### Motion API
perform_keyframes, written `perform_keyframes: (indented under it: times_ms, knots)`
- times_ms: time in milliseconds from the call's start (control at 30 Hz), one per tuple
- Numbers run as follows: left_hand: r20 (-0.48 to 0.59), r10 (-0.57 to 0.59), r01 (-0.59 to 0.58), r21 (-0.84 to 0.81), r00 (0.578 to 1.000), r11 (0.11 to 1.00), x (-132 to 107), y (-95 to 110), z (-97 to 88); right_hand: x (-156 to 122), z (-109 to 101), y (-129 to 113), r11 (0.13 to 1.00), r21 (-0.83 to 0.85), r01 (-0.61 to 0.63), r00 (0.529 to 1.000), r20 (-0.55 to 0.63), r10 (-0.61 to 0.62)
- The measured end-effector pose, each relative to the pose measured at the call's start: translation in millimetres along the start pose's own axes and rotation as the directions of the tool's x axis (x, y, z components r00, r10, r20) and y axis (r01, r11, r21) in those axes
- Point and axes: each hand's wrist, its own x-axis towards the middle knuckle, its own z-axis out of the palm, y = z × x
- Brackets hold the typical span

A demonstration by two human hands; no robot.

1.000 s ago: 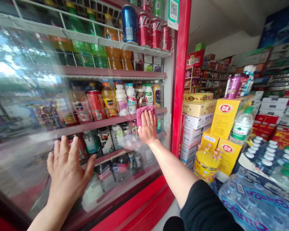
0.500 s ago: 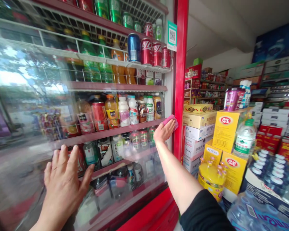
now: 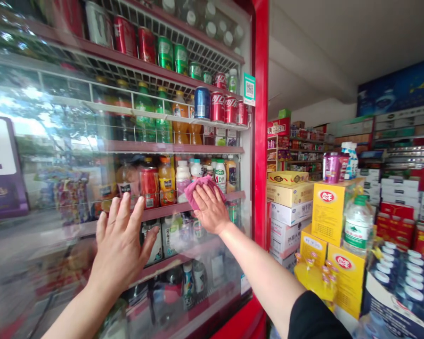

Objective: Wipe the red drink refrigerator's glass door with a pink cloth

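Note:
A drinks fridge with a glass door (image 3: pixel 49 155) and a red frame (image 3: pixel 260 141) fills the left of the view. My right hand (image 3: pixel 209 210) lies flat on a pink cloth (image 3: pixel 198 188), pressing it against the glass at mid height. My left hand (image 3: pixel 122 240) rests on the glass lower left, fingers spread, holding nothing. Behind the glass stand shelves of bottles and cans, among them red cans (image 3: pixel 223 106) on an upper shelf.
Right of the fridge are stacked cardboard boxes (image 3: pixel 289 197), yellow boxes (image 3: pixel 327 207) with a water bottle (image 3: pixel 357 226) in front, and shrink-wrapped packs of water bottles (image 3: pixel 406 278) at lower right. Shop shelves (image 3: pixel 304 146) run along the back.
My right hand swept the cloth right to the red frame, then back left across the glass. My left hand shifted up and right on the glass. The view tilted upward.

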Motion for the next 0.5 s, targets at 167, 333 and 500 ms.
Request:
perform_keyframes:
  times_ms: [167, 333, 500]
  knots:
    - [-0.008, -0.008, 0.008, 0.026, 1.000, 1.000, 3, -9, -9.6, -4, -13, 56, 0.910, -0.024, -0.413, 0.900, -0.162, 0.404]
    - [-0.025, -0.038, 0.040, 0.088, 0.999, 0.995, -2, -33, -22.5, 37, -26, 94, 0.557, 0.166, -0.814, 0.485, -0.336, 0.808]
    - [-0.044, -0.080, 0.084, 0.104, 0.996, 0.991, -1, -49, -33.5, 98, -24, 65, 0.529, 0.196, -0.826, 0.431, -0.385, 0.816]
